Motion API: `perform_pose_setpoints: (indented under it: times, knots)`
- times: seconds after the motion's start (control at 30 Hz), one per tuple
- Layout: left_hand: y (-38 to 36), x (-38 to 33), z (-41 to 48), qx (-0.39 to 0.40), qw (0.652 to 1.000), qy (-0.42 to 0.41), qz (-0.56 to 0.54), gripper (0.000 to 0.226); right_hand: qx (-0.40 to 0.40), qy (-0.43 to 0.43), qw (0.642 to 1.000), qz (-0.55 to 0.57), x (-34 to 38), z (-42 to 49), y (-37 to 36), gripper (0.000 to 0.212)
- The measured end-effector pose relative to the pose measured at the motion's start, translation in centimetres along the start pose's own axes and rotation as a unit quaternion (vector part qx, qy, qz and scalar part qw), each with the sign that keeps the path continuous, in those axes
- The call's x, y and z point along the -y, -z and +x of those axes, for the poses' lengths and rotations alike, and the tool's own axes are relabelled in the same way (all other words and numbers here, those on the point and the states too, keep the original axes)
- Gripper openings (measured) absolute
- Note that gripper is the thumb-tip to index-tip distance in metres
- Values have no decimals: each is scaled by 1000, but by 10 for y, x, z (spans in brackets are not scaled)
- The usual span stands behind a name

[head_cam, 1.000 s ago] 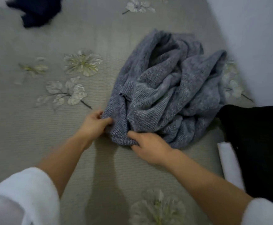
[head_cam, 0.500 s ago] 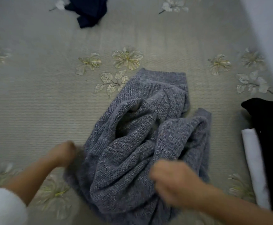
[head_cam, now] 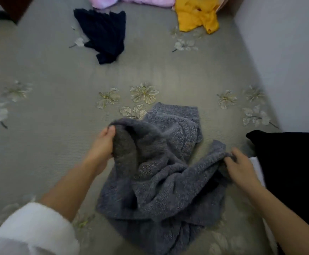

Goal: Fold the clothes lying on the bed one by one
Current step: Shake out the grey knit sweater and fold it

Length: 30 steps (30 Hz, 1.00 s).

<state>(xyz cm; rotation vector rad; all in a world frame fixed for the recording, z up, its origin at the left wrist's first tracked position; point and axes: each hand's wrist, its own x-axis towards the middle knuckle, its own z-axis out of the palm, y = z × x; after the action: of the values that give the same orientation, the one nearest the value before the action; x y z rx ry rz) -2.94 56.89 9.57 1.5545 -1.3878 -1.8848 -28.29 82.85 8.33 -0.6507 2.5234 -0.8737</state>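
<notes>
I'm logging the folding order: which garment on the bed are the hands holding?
The grey-blue knitted sweater, nearest the person: left hand and right hand each grip its edge. The dark navy garment, yellow garment and pink cloth lie untouched beyond.

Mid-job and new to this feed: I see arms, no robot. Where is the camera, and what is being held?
There is no machine: a person works with bare hands, and the single camera sits on their head, looking forward and down. The surface is a bed with a flowered cover. The left hand grips one edge of a crumpled grey knitted garment; the right hand pinches another edge. Much of it rests on the bed. Farther off lie a dark navy garment, a yellow garment and pink cloth. Something black sits at the right.
</notes>
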Motion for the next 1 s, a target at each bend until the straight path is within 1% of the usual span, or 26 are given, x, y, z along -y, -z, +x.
perform_pose_setpoints:
  times: [0.07, 0.17, 0.27, 0.33, 0.4, 0.43, 0.47, 0.5, 0.53, 0.57, 0.63, 0.67, 0.73, 0.77, 0.8, 0.83, 0.87, 0.9, 0.93, 0.97, 1.0]
  knots:
    - [25, -35, -12, -43, 997, -10, -57, 29, -46, -26, 997, 63, 21, 1, 31, 21]
    - [42, -78, -42, -91, 990, -37, -102, 32, -59, -14, 988, 145, 65, -3, 72, 21]
    - [53, -123, -82, -109, 979, -54, -166, 40, -81, 43, 978, 185, 123, -11, 115, 20]
    - [64, -157, -106, -104, 967, -77, -218, 42, -105, 67, 967, 222, 161, -14, 147, 23]
    - [76, -192, -126, -87, 956, -123, -252, 37, -101, 82, 947, 294, 197, -18, 180, 26]
    - [80, -205, -132, -95, 951, -148, -255, 33, -94, 91, 934, 332, 213, -20, 194, 27]
    - [82, -213, -136, -116, 950, -167, -237, 32, -87, 104, 921, 365, 228, -24, 207, 28]
    - [82, -217, -137, -144, 954, -174, -197, 31, -81, 123, 908, 393, 243, -29, 218, 28]
    - [79, -216, -139, -162, 962, -169, -138, 31, -74, 144, 894, 418, 257, -35, 226, 29]
    - [73, -211, -139, -160, 972, -157, -71, 33, -64, 162, 881, 440, 269, -41, 234, 29]
    - [54, -197, -145, -108, 985, -129, 49, 47, -36, 191, 861, 471, 290, -49, 244, 34]
    - [42, -188, -150, -68, 985, -123, 97, 60, -21, 207, 854, 477, 298, -53, 247, 37]
    - [14, -174, -161, 40, 977, -128, 163, 91, 1, 236, 843, 484, 315, -60, 252, 37]
    - [-2, -169, -168, 95, 970, -135, 178, 97, 9, 245, 838, 487, 322, -62, 253, 33]
    - [-18, -166, -172, 132, 963, -152, 179, 96, 19, 255, 835, 488, 329, -65, 254, 28]
    - [-31, -165, -175, 144, 958, -177, 172, 85, 33, 265, 833, 485, 335, -68, 255, 25]
    - [-42, -166, -176, 136, 954, -214, 162, 64, 47, 275, 830, 483, 340, -70, 257, 24]
    - [-49, -171, -176, 111, 951, -239, 160, 37, 54, 284, 827, 482, 344, -72, 260, 24]
    - [-53, -180, -178, 82, 951, -255, 154, 15, 47, 289, 825, 484, 346, -73, 265, 24]
    - [-52, -192, -178, 51, 954, -260, 141, 16, 25, 291, 824, 486, 347, -72, 272, 23]
    - [-48, -207, -179, 21, 961, -253, 113, 22, -4, 291, 826, 483, 346, -70, 280, 21]
